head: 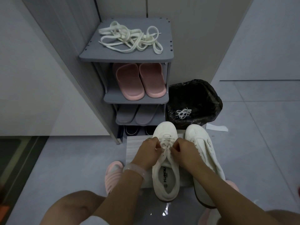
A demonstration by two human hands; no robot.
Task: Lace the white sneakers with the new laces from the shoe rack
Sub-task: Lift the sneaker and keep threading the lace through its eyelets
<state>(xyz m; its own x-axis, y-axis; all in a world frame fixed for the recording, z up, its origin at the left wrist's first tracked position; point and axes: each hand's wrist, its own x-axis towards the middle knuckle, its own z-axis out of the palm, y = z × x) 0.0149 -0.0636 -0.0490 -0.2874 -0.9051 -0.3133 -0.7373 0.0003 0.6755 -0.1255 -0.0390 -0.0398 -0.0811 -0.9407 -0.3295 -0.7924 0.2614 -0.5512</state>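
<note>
Left hand [148, 147] and right hand [182, 149] both curled, pinching lace [164, 142] over laced sneaker [165, 169], toe toward shoe rack [129, 54]. Second sneaker [204, 153] just right, parallel. New laces [129, 38] atop the rack.

The person is wearing a thin ring [148, 139] on one finger of the left hand [148, 150] and a clear, milky bangle [136, 170] around the left wrist. The right hand [185, 151] and both forearms are showing bare, with no sleeves. Pink ridged slippers [112, 177] are covering the feet, and the knees are showing bare beside pale shorts [99, 220].
</note>
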